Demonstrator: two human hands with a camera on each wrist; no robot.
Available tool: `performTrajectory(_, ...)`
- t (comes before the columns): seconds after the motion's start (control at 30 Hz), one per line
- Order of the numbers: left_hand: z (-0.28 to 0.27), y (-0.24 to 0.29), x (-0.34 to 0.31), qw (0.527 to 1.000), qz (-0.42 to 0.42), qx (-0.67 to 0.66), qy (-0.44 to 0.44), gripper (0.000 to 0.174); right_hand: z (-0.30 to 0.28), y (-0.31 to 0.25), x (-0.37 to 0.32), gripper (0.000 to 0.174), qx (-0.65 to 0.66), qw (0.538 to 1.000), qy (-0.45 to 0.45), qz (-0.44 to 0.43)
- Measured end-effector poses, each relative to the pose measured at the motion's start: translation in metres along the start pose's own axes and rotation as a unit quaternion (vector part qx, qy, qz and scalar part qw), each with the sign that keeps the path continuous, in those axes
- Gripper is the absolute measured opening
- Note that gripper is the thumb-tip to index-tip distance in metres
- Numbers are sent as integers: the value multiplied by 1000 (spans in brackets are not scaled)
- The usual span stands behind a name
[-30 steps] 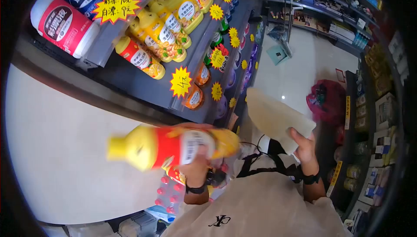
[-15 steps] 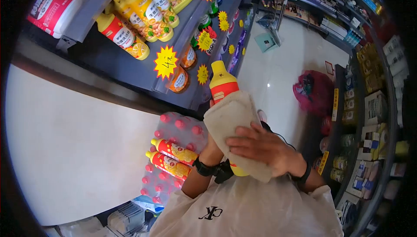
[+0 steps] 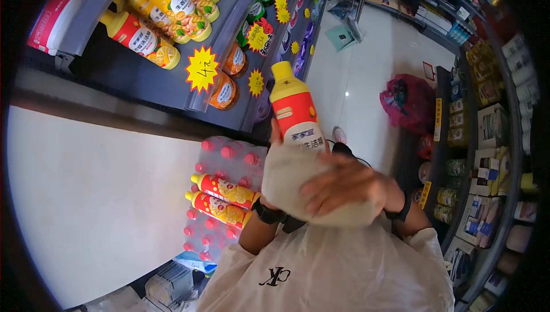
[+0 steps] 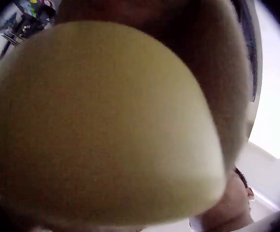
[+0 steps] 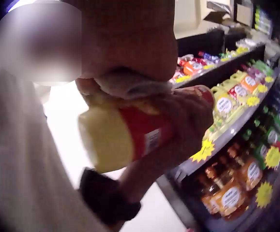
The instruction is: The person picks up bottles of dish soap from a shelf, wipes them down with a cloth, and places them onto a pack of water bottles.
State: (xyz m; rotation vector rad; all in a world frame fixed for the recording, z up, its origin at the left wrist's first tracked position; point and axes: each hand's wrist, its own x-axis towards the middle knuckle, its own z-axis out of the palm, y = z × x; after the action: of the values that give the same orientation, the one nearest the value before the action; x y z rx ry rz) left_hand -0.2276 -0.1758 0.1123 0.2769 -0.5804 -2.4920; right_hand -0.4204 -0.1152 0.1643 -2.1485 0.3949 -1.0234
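Observation:
A dish soap bottle (image 3: 293, 109) with a yellow cap and red label slants upward in front of the person's chest. The left hand (image 5: 194, 118) grips it from behind; in the head view that hand is mostly hidden by the bottle and a beige cloth (image 3: 286, 177). The right hand (image 3: 346, 187) holds the cloth over the lower part of the bottle, its fingers bent across it. In the left wrist view the bottle's pale yellow base (image 4: 106, 125) fills most of the picture.
Two similar bottles (image 3: 220, 209) lie on a shrink-wrapped pack of red-capped bottles (image 3: 226, 151) beside the left arm. A shelf of detergent bottles (image 3: 166, 11) with star price tags stands at the upper left. A pink plastic bag (image 3: 408, 103) lies on the floor.
The left hand has brought the bottle from the left to before the chest, turning it upward. The right hand has laid the cloth on it, then slid it down, baring more label.

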Motion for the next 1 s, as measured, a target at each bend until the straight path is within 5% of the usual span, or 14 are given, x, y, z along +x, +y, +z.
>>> performTrajectory(0.2, 24, -17, 16, 997, -51, -58, 13, 62, -24, -5, 30, 46, -199, 946, 220, 128)
performTrajectory(0.33, 9, -9, 16, 996, -22, -67, 53, 64, 12, -16, 17, 55, -121, 986, 80, 77)
performTrajectory(0.37, 7, -3, 16, 994, -22, -82, 66, 64, 20, -20, 12, 76, -68, 995, 35, 62)
performTrajectory(0.47, 21, 14, 21, 980, -6, -155, 125, 65, 16, -26, 6, 84, 73, 989, 99, 86)
performTrajectory(0.57, 30, 19, 25, 974, 16, -184, 133, 63, 6, -18, -23, 66, 113, 942, 271, 163)
performTrajectory(0.63, 26, 8, 29, 978, 15, -158, 136, 59, 38, 5, -87, 47, 252, 782, 552, 144)
performTrajectory(0.67, 12, 6, 31, 988, 10, -145, 55, 56, 32, 3, -70, 48, 200, 724, 639, 166)
performTrajectory(0.9, 35, 4, 31, 984, -8, -132, 116, 55, 37, 12, -65, 45, 180, 695, 663, 212)
performTrajectory(1.0, 16, -10, 26, 985, -33, -168, 4, 55, 35, 12, -53, 44, 162, 688, 676, 209)
